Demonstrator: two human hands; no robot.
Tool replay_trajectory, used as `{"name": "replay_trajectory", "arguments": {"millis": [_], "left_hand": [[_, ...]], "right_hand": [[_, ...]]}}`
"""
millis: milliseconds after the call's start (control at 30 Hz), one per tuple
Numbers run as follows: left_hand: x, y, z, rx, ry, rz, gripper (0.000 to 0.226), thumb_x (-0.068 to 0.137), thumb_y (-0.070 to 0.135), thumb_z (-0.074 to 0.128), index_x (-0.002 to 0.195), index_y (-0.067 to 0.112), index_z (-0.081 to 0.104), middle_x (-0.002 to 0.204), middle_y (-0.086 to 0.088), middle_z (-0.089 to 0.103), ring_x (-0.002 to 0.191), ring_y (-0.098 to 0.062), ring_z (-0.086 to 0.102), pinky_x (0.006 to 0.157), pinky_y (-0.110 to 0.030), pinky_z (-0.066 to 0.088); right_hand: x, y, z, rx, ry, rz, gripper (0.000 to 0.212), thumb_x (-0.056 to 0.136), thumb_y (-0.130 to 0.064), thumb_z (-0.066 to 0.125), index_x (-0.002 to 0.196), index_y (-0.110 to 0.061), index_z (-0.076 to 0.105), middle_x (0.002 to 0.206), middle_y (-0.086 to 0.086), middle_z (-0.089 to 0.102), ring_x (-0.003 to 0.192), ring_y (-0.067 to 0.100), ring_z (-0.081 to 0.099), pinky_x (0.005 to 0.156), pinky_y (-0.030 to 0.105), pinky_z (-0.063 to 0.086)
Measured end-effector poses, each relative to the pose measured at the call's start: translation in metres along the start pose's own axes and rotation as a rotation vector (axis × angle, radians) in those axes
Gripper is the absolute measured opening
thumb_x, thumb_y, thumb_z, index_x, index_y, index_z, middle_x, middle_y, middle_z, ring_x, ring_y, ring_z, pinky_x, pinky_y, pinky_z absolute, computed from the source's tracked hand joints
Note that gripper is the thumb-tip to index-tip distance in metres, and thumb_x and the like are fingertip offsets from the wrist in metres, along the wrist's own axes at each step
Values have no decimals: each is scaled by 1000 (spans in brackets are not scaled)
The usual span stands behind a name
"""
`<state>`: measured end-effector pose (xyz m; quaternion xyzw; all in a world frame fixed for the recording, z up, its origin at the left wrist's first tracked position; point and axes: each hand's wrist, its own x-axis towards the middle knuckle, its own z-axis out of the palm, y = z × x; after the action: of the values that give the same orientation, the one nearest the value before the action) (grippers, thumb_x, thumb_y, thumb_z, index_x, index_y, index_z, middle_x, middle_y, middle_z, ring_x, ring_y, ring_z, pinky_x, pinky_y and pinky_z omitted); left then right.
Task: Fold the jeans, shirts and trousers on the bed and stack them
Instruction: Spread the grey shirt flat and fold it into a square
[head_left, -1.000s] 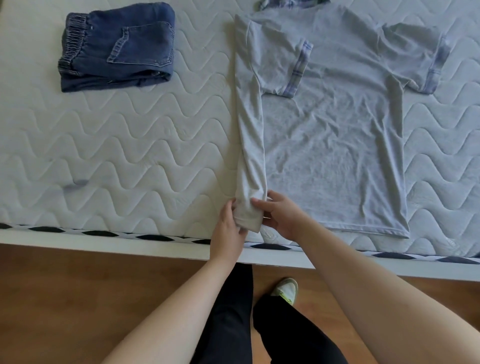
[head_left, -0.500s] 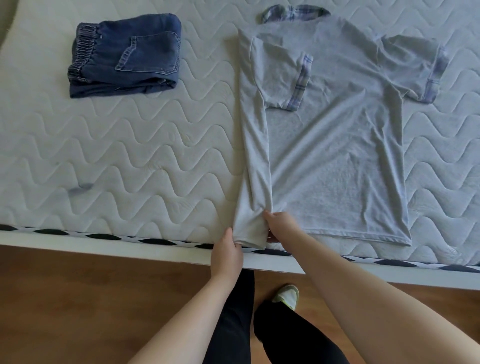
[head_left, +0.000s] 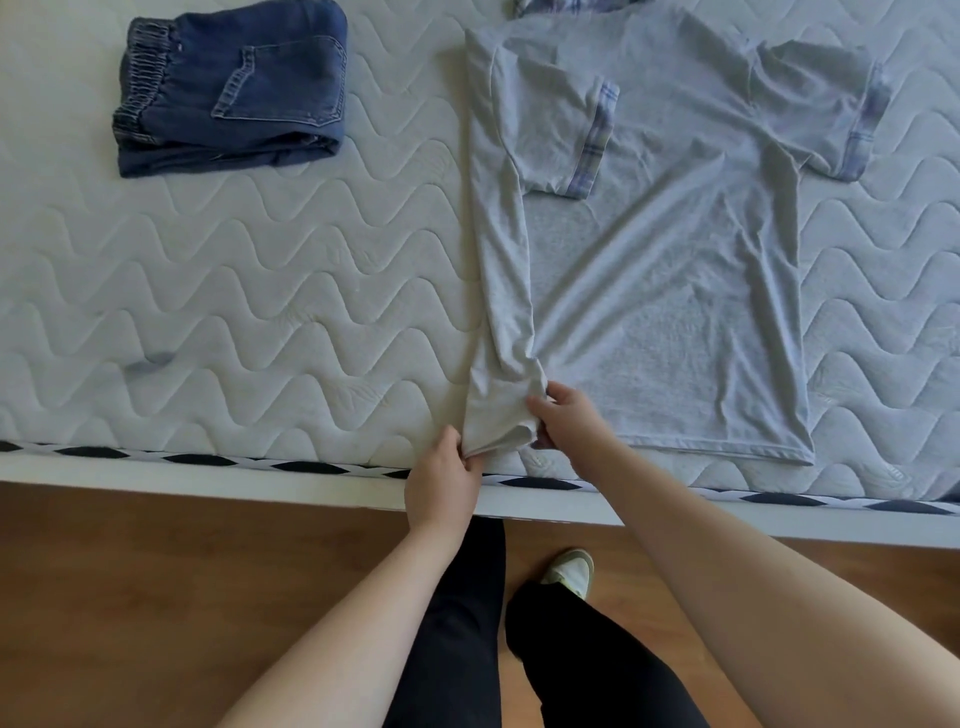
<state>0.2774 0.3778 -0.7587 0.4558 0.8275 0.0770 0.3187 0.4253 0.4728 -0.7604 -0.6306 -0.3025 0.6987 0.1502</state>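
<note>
The mattress (head_left: 234, 312) fills the upper part of the view, its near edge running above a strip of wooden floor (head_left: 156, 597). The grey shirt (head_left: 675, 291) serves as the landmark: it lies flat on the mattress, its left side already turned inward as a long narrow panel, with the left sleeve laid over the chest. The folded jeans (head_left: 228, 93) sit well to the left of the shirt, near its collar end, apart from it.

At the shirt's lower left corner both hands work the hem of the folded panel. The left hand (head_left: 441, 478) pinches the outer edge of the corner between thumb and curled fingers. The right hand (head_left: 566, 421) grips the inner edge of the same panel, fingers curled under the cloth and thumb on top.

The likely trouble is at this corner. It hangs at the mattress edge, so a pull toward the person could drag the hem off the bed or skew the long fold. Creases already fan out from the right hand across the shirt's body, and more tension could bunch the fabric and leave the panel uneven.

Compared with half a second ago, the hands stay on the same corner. The right hand now sits slightly higher on the panel, and the radiating creases look more pronounced.
</note>
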Motion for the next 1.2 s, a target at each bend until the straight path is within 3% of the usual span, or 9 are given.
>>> {"name": "replay_trajectory", "arguments": {"millis": [167,300,400,500,633,733,900,1067,1200], "left_hand": [[1,-3,5,171,-123,97,18,88,25,57,89,15,42,85,0,54,73,-23,53,54,-31,34],[2,-2,5,156,-55,148,29,89,24,59,110,14,43,96,-3,56,71,-23,55,52,-32,38],[2,2,8,79,-105,227,50,91,19,58,136,14,37,102,-7,60,76,-27,58,56,-34,42],[0,10,14,-86,-156,128,56,93,17,55,143,23,30,102,0,60,77,-25,58,61,-38,49],[2,14,22,-305,-87,-33,50,94,11,52,138,25,32,106,3,60,82,-22,59,62,-34,48],[4,13,21,-343,40,-55,39,91,9,55,126,23,42,79,0,57,64,-18,53,49,-24,35],[1,5,9,-153,139,1,42,85,6,58,121,26,47,68,6,48,58,-13,51,44,-28,34],[-13,10,8,49,80,96,50,86,7,58,129,26,45,78,3,54,67,-23,55,52,-29,38],[-19,13,16,198,-10,178,51,90,7,55,137,23,43,110,-3,62,87,-26,61,62,-34,47]], "right_hand": [[-7,21,-24,-403,171,-8,29,101,-37,46,111,-18,65,88,-2,69,70,15,61,59,30,48],[-10,31,-43,-579,349,-18,24,101,-27,43,114,-16,59,98,3,65,78,21,64,64,33,51],[-18,47,-56,-1024,353,-242,29,95,-17,48,121,-22,57,118,1,54,104,22,53,91,33,41],[-21,59,-64,-1313,341,-460,38,91,-19,54,128,-24,52,125,-1,49,119,23,42,105,34,26],[-15,63,-76,-1538,314,-578,32,93,-25,58,124,-15,54,117,5,54,109,26,51,100,37,37],[-14,57,-82,-1621,295,-659,30,80,-6,71,109,-8,60,99,8,60,88,27,57,83,37,48],[-18,52,-93,-1629,135,-699,50,75,13,53,122,-4,54,112,13,55,95,29,53,82,37,44],[-40,62,-103,-1593,84,-676,40,74,16,55,109,0,62,100,15,59,83,31,57,64,35,41],[-38,69,-105,-1589,66,-590,42,87,2,50,127,-11,48,117,6,51,98,24,53,74,29,38]]}}
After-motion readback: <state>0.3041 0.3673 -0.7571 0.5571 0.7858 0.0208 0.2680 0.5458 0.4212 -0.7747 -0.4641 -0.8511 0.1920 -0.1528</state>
